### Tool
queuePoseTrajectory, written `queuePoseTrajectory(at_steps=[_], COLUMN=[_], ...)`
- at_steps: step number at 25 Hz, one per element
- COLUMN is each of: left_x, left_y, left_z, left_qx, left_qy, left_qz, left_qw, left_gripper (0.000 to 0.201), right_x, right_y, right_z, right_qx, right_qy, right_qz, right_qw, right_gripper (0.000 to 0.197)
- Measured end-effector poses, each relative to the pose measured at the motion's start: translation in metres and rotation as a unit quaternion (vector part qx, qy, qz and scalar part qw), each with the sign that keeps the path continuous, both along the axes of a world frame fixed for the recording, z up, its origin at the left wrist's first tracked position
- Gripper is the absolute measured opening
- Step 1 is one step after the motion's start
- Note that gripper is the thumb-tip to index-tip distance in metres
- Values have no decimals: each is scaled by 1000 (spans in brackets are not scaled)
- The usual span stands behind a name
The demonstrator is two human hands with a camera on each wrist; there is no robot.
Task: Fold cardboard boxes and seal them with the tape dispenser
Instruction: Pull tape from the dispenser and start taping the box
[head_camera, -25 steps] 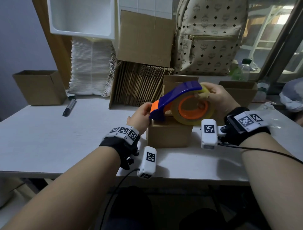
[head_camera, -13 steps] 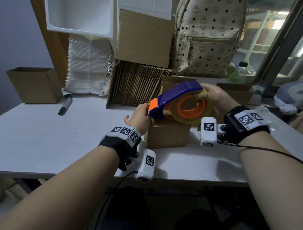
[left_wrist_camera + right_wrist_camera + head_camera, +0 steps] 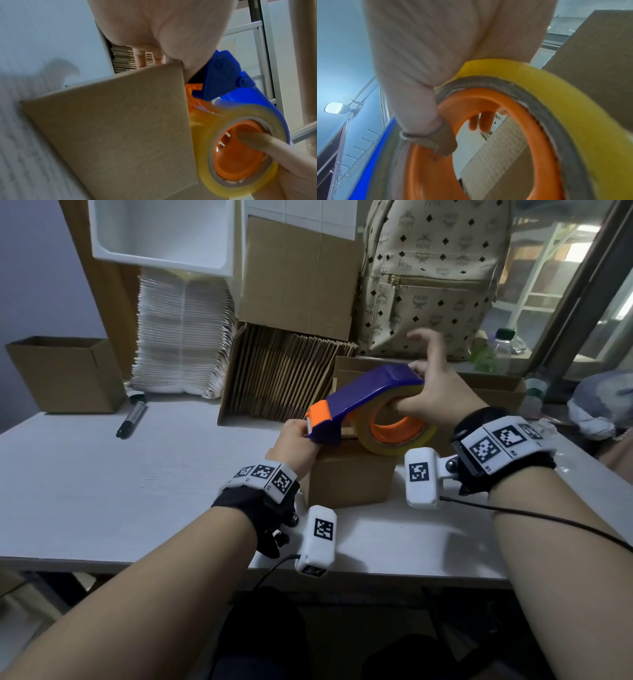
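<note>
Thumb of the right hand (image 3: 435,402) hooks through the tape dispenser (image 3: 373,409), its grip clamped there; just below sits the box (image 3: 349,477) on the worktop (image 3: 102,474), left hand (image 3: 296,445) pinching the dispenser's orange end.

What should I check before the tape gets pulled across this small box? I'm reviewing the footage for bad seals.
1. Small box sits flat on the table: ok.
2. Right hand holds the tape dispenser, thumb through the orange core: ok, though its fingers are lifted off.
3. Left hand at the dispenser's orange cutter end, by the box's left edge: ok.
4. Tape end stuck to the box: cannot tell.
5. Top flaps shut flat: cannot tell, the dispenser hides them.
</note>
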State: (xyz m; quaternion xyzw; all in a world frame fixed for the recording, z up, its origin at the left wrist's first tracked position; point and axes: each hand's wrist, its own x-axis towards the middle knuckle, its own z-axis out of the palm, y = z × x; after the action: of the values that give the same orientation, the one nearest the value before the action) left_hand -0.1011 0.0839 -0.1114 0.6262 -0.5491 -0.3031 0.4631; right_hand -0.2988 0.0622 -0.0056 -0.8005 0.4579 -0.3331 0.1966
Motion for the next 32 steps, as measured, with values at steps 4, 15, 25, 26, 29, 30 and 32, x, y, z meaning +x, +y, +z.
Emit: queuePoseTrajectory(at_steps=[4, 15, 25, 26, 29, 30, 32], left_x=[-1, 3, 0, -2, -3, -4, -6], left_y=[5, 13, 11, 11, 9, 10, 5], left_z=[6, 5, 9, 9, 8, 8, 7], left_qx=[-5, 7, 2, 7, 20, 25, 36], left_qy=[14, 49, -8, -13, 29, 50, 8], left_qz=[-7, -51, -52, -53, -79, -97, -124], left_qw=[1000, 997, 999, 998, 996, 994, 992], left_gripper=[32, 19, 22, 21, 24, 26, 49], right_x=[1, 5, 0, -1, -4, -5, -8], right_y=[0, -10, -18, -19, -22, -23, -25], right_z=[4, 4, -8, -8, -4, -4, -3], right_qx=[-24, -102, -140, -146, -148, -145, -144], right_qy=[60, 162, 91, 89, 94, 100, 109], right_qz=[26, -28, -47, -49, -50, -48, -46], right_qw=[998, 981, 985, 984, 983, 983, 982], right_gripper=[87, 66, 57, 57, 54, 54, 55])
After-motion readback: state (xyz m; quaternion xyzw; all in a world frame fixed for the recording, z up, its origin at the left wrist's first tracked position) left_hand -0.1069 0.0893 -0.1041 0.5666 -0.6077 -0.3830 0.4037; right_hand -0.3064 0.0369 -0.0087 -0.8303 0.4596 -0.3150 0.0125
